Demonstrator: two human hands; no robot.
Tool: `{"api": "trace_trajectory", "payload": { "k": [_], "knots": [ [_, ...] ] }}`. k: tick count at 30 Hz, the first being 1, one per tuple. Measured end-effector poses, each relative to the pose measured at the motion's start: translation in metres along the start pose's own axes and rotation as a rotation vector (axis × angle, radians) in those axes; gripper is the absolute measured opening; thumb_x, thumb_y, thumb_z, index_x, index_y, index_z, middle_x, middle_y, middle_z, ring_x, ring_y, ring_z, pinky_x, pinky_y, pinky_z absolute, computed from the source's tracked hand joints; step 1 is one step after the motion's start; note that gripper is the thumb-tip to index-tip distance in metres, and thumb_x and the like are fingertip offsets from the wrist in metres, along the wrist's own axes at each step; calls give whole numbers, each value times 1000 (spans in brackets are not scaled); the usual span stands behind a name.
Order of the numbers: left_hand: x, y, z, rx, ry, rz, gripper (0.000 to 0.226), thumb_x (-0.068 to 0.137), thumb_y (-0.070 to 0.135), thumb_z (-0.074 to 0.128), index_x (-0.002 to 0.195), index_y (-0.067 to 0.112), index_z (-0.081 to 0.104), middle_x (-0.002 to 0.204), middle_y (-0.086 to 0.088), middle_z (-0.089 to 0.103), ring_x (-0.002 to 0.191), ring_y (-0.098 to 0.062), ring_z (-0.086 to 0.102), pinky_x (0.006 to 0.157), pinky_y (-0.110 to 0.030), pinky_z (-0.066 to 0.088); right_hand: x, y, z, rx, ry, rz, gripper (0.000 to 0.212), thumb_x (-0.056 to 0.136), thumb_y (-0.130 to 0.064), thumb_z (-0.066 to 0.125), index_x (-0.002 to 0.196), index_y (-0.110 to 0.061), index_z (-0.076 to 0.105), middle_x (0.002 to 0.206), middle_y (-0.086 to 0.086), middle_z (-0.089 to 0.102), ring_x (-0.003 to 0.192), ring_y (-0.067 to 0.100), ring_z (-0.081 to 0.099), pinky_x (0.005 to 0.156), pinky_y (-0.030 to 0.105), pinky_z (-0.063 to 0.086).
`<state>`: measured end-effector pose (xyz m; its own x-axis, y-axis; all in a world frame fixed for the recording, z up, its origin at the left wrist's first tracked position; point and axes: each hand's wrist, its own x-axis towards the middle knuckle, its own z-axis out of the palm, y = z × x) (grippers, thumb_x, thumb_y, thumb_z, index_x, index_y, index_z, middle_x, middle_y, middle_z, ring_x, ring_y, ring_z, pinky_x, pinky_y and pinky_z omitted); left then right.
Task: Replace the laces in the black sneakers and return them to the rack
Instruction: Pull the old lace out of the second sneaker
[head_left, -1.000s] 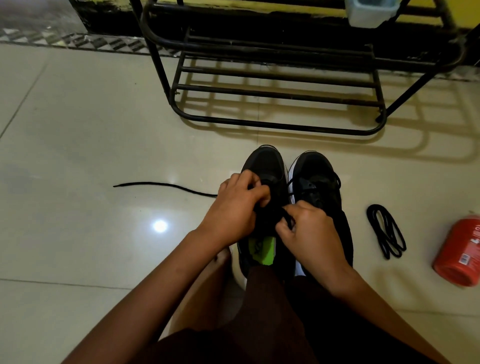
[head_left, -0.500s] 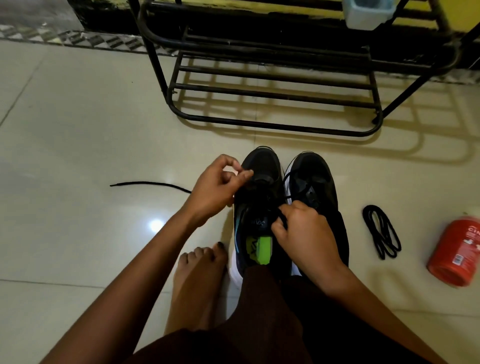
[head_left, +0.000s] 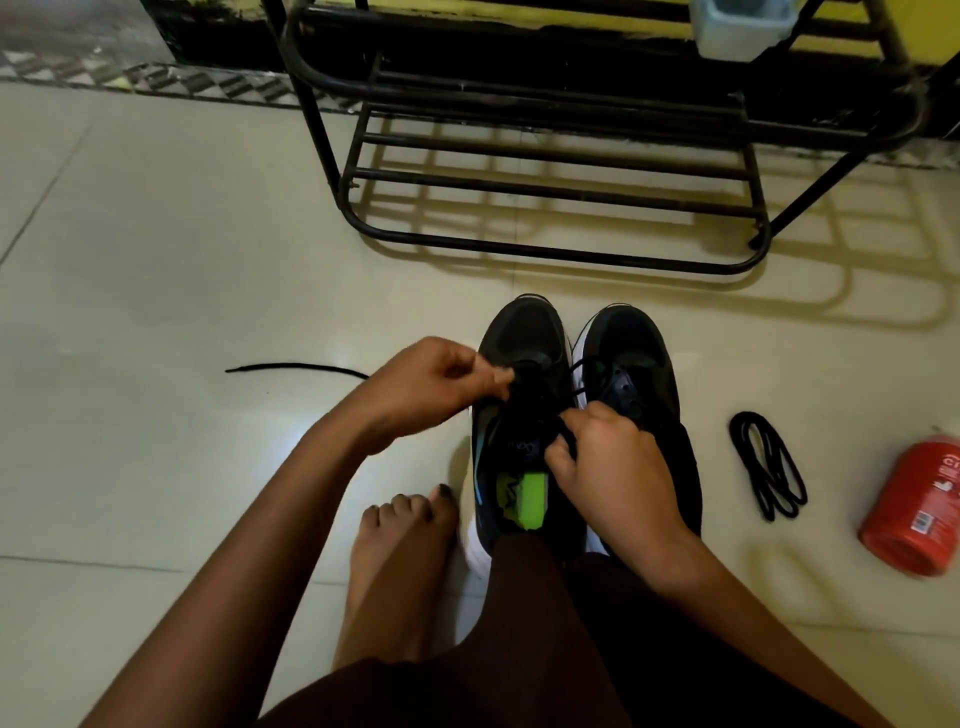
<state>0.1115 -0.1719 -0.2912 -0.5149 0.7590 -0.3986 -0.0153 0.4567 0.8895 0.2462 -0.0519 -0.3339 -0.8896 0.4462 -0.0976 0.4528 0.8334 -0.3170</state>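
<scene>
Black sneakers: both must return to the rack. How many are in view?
2, side by side on the floor before the rack: the green-insole sneaker, the second sneaker right of it. The rack's top is cropped.

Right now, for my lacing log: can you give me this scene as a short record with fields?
left hand: pinches lace over left sneaker
right hand: grips lace by that sneaker's tongue
right sneaker: beside left one, toes toward rack
loose lace: on floor, left of hands
coiled lace: on floor, right of sneakers
can: red, on its side, far right
stage: lacing under way; sneakers not yet on rack
</scene>
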Motion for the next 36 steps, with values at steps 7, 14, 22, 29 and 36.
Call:
{"api": "trace_trajectory", "payload": {
  "k": [7, 14, 22, 29, 36],
  "knots": [
    [-1, -4, -6, -1111, 72, 176, 29, 90, 24, 39, 67, 16, 55, 75, 1, 62, 77, -16, 64, 70, -29, 56, -1, 2, 1, 11, 12, 1, 12, 83, -14, 57, 75, -6, 60, 72, 7, 52, 57, 33, 56, 44, 18, 14],
    [10, -34, 11, 728, 274, 130, 24, 87, 40, 59, 103, 24, 55, 63, 8, 55, 60, -7, 53, 56, -26, 37, -1, 2, 0, 10, 12, 11, 12, 84, -15, 57, 75, -8, 59, 71, -2, 39, 55, 28, 52, 45, 16, 12],
    [10, -37, 10, 412, 424, 172, 16, 90, 29, 57, 86, 20, 70, 112, 4, 55, 106, -9, 50, 86, -23, 43, -2, 3, 3, 35, 37, 9, 12, 82, -13, 60, 72, -7, 59, 69, -1, 41, 52, 28, 52, 45, 15, 12],
    [14, -31, 47, -805, 236, 119, 33, 98, 5, 28, 69, 7, 44, 65, 1, 61, 72, -16, 66, 78, -24, 52, -1, 4, 5, 6, 46, -27, 12, 85, -16, 56, 79, -7, 62, 79, 8, 56, 58, 30, 56, 45, 16, 15],
    [16, -33, 43, -724, 461, -20, 36, 101, 15, 27, 66, 13, 36, 46, 8, 34, 35, -2, 23, 35, -14, 21, -2, 3, 6, 33, 59, -17, 11, 81, -12, 60, 71, -7, 60, 70, 6, 52, 46, 25, 49, 41, 17, 16]
  ]
}}
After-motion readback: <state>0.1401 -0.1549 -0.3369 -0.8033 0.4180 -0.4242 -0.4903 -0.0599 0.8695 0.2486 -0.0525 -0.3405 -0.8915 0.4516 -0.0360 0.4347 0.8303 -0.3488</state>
